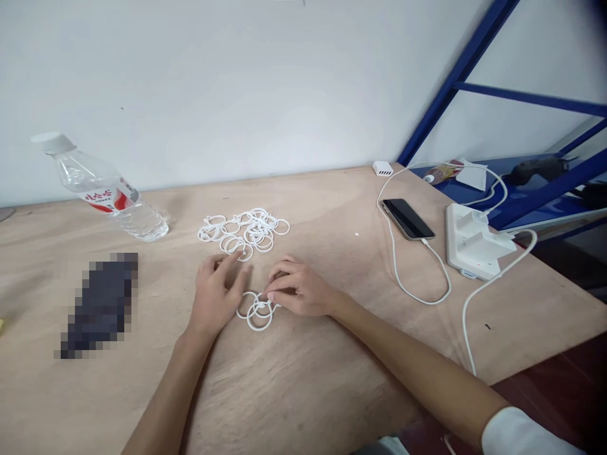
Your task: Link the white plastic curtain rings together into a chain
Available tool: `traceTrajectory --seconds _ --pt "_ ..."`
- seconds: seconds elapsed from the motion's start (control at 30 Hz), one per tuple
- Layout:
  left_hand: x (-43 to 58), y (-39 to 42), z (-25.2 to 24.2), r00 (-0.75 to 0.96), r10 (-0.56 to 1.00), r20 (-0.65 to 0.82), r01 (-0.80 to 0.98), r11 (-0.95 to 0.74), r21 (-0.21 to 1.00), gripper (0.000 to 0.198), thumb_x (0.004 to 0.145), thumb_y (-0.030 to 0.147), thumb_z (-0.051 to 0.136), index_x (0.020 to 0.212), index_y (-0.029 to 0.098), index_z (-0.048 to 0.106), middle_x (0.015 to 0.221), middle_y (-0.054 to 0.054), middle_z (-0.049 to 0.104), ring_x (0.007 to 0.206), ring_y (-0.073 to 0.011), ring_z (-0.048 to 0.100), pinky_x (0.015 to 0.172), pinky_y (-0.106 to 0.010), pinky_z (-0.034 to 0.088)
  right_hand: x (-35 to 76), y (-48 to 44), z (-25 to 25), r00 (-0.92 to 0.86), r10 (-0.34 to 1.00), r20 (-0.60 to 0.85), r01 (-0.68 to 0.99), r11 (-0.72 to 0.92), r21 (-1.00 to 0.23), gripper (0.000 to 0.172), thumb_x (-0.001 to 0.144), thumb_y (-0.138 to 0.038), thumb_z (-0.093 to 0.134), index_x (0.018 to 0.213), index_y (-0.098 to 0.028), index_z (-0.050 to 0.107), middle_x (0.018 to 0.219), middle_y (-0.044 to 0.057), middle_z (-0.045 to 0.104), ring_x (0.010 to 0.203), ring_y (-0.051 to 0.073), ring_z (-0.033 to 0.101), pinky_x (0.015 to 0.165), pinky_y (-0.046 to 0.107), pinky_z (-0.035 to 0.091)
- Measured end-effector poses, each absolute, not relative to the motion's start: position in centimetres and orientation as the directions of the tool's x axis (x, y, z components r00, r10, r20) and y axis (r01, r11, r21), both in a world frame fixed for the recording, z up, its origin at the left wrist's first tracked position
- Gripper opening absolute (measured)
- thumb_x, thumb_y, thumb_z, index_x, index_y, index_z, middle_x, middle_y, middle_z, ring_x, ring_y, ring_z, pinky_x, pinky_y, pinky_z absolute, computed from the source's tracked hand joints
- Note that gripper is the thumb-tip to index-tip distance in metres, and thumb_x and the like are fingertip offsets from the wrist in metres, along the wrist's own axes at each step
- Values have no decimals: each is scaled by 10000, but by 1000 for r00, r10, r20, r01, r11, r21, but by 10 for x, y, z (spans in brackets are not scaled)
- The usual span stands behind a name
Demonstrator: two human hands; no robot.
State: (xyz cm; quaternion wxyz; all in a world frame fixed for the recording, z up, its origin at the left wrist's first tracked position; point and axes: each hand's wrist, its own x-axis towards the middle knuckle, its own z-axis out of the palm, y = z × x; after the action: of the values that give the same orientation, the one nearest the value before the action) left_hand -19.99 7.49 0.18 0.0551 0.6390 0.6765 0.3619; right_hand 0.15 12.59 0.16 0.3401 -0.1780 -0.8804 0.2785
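Several thin white plastic rings [256, 235] lie in a loose pile on the wooden table. My left hand [215, 294] rests just in front of that pile, its thumb and index finger apart. Its fingertips reach the nearest ring at the pile's edge. Closer to me is a smaller group of linked or overlapping white rings [260, 308], between my two hands. My right hand [301, 287] is on the right side of this group, thumb and index finger pinched on the edge of a white ring. Its other fingers are curled above.
A water bottle [111, 196] stands at the left, with a blurred dark object [102, 303] in front of it. On the right are a phone [408, 218] on a white cable, a power strip [474, 243] and a small white charger block [382, 168]. A blue metal frame [441, 95] rises beyond the table.
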Motion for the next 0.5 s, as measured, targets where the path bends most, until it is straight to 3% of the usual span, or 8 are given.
traceTrajectory --seconds 0.07,0.13,0.37,0.5 --pt "-198 76 -4 -99 925 366 893 -80 443 394 876 445 513 1197 257 640 1071 -98 579 1012 -262 558 958 -480 433 1 126 2 -680 529 507 137 771 -621 116 855 -177 625 800 -175 728 851 58 667 856 168 556 872 357 460" --pt "-197 76 -7 -69 937 342 913 -78 399 365 890 425 488 1176 261 645 1053 -94 589 1009 -265 559 951 -483 431 1 126 2 -650 556 519 146 761 -633 100 857 -183 628 818 -172 719 834 50 673 826 160 562 882 363 453" --pt "-199 77 0 -134 931 339 870 -54 490 259 799 457 604 842 203 627 915 -58 623 885 -229 579 863 -402 460 -2 127 0 -598 587 545 155 753 -640 64 835 -179 646 821 -158 705 793 47 688 781 152 586 858 354 461" --pt "-197 76 2 -173 925 340 859 -28 512 248 796 450 600 786 203 606 866 -46 613 855 -212 581 845 -380 469 -2 127 0 -599 595 535 169 747 -643 49 827 -173 649 817 -167 696 807 46 699 789 157 595 854 358 460"
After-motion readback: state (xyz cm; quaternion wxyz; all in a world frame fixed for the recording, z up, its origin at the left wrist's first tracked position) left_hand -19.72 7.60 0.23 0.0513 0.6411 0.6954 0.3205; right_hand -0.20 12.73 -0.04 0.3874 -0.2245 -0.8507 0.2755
